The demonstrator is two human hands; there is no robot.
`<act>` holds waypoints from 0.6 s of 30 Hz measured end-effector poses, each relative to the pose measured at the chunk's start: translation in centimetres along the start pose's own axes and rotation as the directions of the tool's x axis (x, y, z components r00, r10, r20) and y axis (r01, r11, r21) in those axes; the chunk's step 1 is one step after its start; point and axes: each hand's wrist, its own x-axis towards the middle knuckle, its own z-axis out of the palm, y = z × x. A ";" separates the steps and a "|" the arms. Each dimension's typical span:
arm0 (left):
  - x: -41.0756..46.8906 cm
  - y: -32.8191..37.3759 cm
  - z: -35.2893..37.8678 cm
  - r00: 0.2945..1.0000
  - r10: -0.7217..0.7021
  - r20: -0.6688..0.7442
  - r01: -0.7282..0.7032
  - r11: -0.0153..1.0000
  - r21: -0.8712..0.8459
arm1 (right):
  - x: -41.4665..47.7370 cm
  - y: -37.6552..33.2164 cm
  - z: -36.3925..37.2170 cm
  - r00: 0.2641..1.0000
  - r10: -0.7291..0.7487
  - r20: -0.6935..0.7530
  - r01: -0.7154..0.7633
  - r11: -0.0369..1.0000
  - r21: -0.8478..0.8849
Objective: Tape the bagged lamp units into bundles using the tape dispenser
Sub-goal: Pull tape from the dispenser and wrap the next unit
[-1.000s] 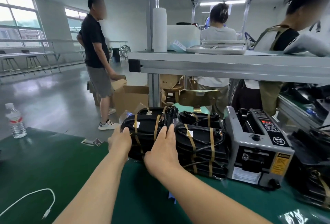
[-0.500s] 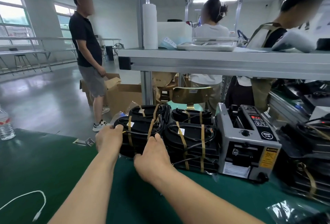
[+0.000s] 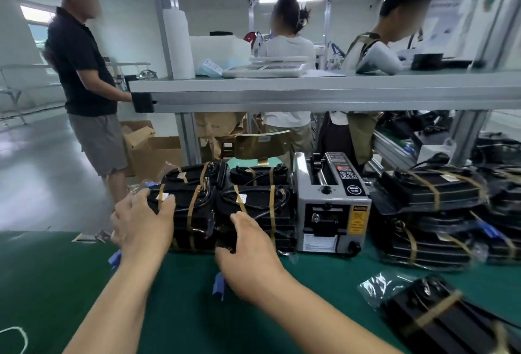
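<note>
I am reaching both arms forward over a green surface (image 3: 56, 283) toward a taped bundle (image 3: 197, 212) of black bagged lamp units, which is sitting in the middle of the frame and wrapped in tan tape bands. My left hand (image 3: 142, 221) is holding the bundle's left end, with spread fingers curving over its top edge. My right hand (image 3: 248, 252) is touching the bundle's near right corner with the thumb raised against its front. The other fingers are hidden, so I cannot tell whether it is gripping.

A second bundle (image 3: 262, 204) is lying just to the right, touching the first. Two more are sitting behind this pair. The grey tape dispenser (image 3: 329, 207) is standing right of centre, just beside the second bundle. A stack of bundles (image 3: 428, 212) is filling the right edge, and a loose bundle (image 3: 439, 317) is lying at lower right. Above, a metal shelf (image 3: 310, 94) is crossing the frame, with three people standing beyond it.
</note>
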 end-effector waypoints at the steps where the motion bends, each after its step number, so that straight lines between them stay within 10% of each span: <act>1: -1.9 1.2 0.0 0.995 0.094 0.022 -0.093 0.995 -0.042 | -1.2 0.8 -1.2 0.999 -0.002 -0.037 0.003 1.000 0.013; 8: -17.5 9.6 3.5 0.813 0.489 0.316 -0.342 0.840 -0.420 | -11.3 7.9 -10.4 0.946 0.121 -0.302 -0.106 0.992 0.068; 18: -28.6 16.6 9.6 0.558 0.600 0.574 -0.398 0.800 -0.449 | -22.9 15.8 -19.0 0.797 0.267 -0.541 -0.260 0.961 0.091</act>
